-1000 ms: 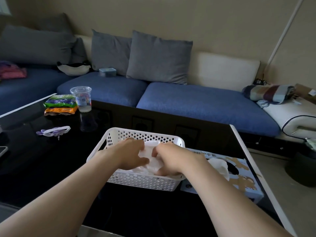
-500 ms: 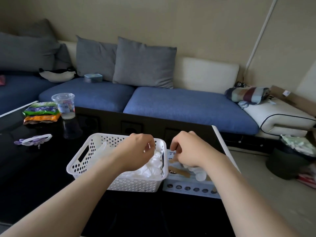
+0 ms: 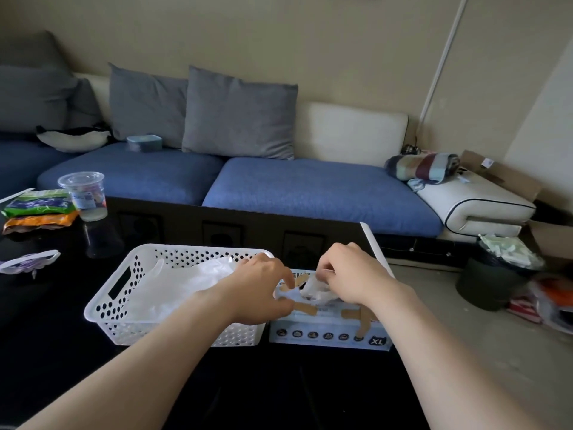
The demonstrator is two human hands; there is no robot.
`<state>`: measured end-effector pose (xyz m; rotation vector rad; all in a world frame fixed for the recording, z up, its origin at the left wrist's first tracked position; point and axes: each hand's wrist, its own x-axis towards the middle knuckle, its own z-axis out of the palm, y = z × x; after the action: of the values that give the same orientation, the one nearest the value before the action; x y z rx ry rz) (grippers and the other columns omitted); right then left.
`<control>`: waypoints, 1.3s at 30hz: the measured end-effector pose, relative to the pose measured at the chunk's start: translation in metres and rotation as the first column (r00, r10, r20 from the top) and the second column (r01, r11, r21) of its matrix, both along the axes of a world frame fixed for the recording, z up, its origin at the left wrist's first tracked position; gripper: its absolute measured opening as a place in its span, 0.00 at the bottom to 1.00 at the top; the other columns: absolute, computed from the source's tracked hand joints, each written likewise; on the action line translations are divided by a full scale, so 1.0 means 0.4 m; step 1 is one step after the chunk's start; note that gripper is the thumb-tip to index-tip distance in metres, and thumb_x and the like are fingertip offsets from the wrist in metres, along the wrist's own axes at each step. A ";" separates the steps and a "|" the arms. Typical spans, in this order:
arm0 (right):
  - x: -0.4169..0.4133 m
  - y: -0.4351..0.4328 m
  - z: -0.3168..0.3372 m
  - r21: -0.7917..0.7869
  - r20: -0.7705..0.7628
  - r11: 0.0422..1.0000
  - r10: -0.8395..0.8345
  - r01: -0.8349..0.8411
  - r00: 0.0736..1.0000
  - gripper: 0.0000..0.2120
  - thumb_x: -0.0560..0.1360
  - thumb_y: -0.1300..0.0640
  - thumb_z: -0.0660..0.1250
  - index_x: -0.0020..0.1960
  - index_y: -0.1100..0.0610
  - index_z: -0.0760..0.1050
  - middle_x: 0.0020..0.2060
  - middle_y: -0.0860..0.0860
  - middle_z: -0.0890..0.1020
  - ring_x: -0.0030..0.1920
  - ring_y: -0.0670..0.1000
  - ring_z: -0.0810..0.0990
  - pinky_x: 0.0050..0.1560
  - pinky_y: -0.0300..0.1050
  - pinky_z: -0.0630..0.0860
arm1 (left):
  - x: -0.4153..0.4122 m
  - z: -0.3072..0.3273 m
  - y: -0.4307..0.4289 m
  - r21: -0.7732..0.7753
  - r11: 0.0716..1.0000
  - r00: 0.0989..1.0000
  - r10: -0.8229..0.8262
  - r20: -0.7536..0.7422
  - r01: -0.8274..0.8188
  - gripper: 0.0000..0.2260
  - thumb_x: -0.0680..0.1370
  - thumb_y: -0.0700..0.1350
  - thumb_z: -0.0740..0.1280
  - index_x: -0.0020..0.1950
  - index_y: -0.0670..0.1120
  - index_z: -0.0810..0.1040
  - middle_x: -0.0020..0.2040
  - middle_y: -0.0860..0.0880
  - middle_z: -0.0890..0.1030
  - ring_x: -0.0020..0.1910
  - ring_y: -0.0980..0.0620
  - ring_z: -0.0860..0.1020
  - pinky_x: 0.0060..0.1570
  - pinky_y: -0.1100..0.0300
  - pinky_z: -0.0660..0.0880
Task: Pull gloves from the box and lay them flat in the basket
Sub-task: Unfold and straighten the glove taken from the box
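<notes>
A white perforated basket [image 3: 124,301] stands on the black table with clear plastic gloves [image 3: 183,279] lying flat inside. Right beside it sits the blue glove box [image 3: 328,333], marked XL on its front. My right hand [image 3: 350,274] is over the box's top opening, fingers pinched on a crumpled clear glove [image 3: 313,288] that sticks up out of it. My left hand [image 3: 260,290] rests across the basket's right rim and the box's left edge, thumb and fingers curled on the box top, holding nothing that I can see.
A clear plastic cup [image 3: 83,195] and snack packets [image 3: 37,209] stand at the table's far left, a purple-white item [image 3: 29,262] nearer. The table's white right edge [image 3: 376,246] runs just past the box. A blue sofa [image 3: 279,187] lies behind; a dark bin [image 3: 493,280] stands on the floor right.
Both hands left the basket and moved right to the box. My right hand has pinched a glove at the opening. The camera view shifted right.
</notes>
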<state>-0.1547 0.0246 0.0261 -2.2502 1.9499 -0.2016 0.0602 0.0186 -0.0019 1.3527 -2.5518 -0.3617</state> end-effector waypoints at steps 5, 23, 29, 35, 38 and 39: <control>-0.001 -0.010 -0.009 -0.138 0.034 0.989 -0.057 0.061 0.998 0.15 0.87 0.56 0.58 0.42 0.49 0.75 0.44 0.50 0.79 0.48 0.52 0.78 0.35 0.45 0.67 | -0.017 -0.002 0.002 0.016 1.000 0.996 0.005 0.088 -0.006 0.17 0.78 0.59 0.68 0.66 0.59 0.80 0.60 0.55 0.78 0.68 0.51 0.64 0.65 0.49 0.62; 0.034 0.013 0.037 -0.256 0.430 0.952 -0.041 0.166 0.902 0.14 0.82 0.57 0.64 0.37 0.55 0.75 0.30 0.49 0.77 0.30 0.46 0.73 0.36 0.42 0.70 | -0.005 0.004 -0.024 0.187 0.969 0.904 0.220 -0.367 -0.160 0.06 0.84 0.52 0.65 0.60 0.54 0.72 0.54 0.58 0.82 0.52 0.56 0.80 0.55 0.53 0.80; 0.035 0.011 0.032 -0.202 0.454 0.968 -0.044 0.151 0.890 0.12 0.82 0.58 0.65 0.40 0.57 0.78 0.30 0.47 0.77 0.30 0.44 0.73 0.34 0.37 0.66 | -0.007 0.004 -0.025 0.144 0.981 0.958 0.160 -0.236 -0.128 0.26 0.75 0.63 0.70 0.73 0.66 0.69 0.61 0.62 0.77 0.66 0.51 0.71 0.70 0.41 0.68; 0.034 0.017 0.041 -0.165 0.551 0.976 -0.032 0.146 0.834 0.06 0.80 0.56 0.71 0.44 0.53 0.82 0.32 0.45 0.81 0.33 0.36 0.79 0.33 0.29 0.70 | -0.042 0.005 -0.029 0.039 0.998 0.910 0.065 -0.410 -0.053 0.18 0.74 0.65 0.74 0.61 0.61 0.82 0.54 0.64 0.82 0.57 0.62 0.78 0.60 0.52 0.78; 0.035 0.018 0.051 -0.019 0.713 0.979 -0.131 0.205 0.689 0.07 0.79 0.56 0.71 0.46 0.58 0.84 0.41 0.49 0.84 0.43 0.43 0.82 0.43 0.40 0.78 | -0.048 0.002 -0.039 0.009 0.993 0.875 0.109 -0.471 -0.119 0.04 0.82 0.51 0.72 0.51 0.55 0.87 0.43 0.58 0.85 0.44 0.60 0.81 0.52 0.51 0.81; 0.038 0.019 0.054 0.038 0.780 0.970 -0.179 0.241 0.600 0.10 0.80 0.56 0.70 0.46 0.63 0.83 0.43 0.52 0.82 0.45 0.48 0.81 0.47 0.46 0.80 | -0.048 0.000 -0.039 -0.005 0.989 0.879 0.130 -0.459 -0.149 0.05 0.82 0.49 0.71 0.52 0.55 0.87 0.42 0.58 0.85 0.43 0.59 0.82 0.51 0.51 0.82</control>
<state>-0.1397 0.0323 0.0478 -1.4977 1.6694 -1.0981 0.0410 0.0030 -0.0021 1.2495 -2.0511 -0.5277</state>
